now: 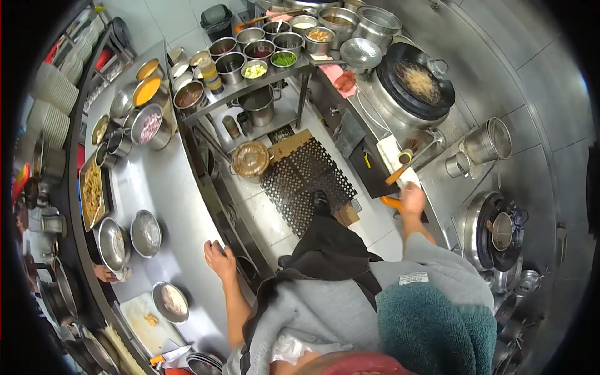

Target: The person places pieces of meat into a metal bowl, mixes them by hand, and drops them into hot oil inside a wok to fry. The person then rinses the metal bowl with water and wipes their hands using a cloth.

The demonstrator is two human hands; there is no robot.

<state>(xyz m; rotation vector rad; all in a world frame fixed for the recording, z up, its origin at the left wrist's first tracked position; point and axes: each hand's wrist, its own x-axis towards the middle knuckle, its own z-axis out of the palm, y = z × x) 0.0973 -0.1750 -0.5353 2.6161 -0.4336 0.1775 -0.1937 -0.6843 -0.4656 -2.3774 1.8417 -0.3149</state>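
My left hand (220,259) is at the near edge of the steel counter (181,206), fingers apart, nothing in it. On that counter the nearest things are two steel bowls (145,234) and a bowl with pale contents (170,302). My right hand (413,199) is closed at the edge of the stove bench, beside a white cloth (390,156). Whatever it may hold is hidden. Just above it lies a long-handled utensil with a wooden grip (397,174). An orange object (392,203) shows next to the hand; its kind is unclear.
A wok (415,81) with bubbling food sits on the far burner; a second wok (500,228) is at right. Several pots of ingredients stand on the shelf table (284,70). A knife (172,355) lies by the cutting board (147,319). Another person's hand (105,273) reaches in at left.
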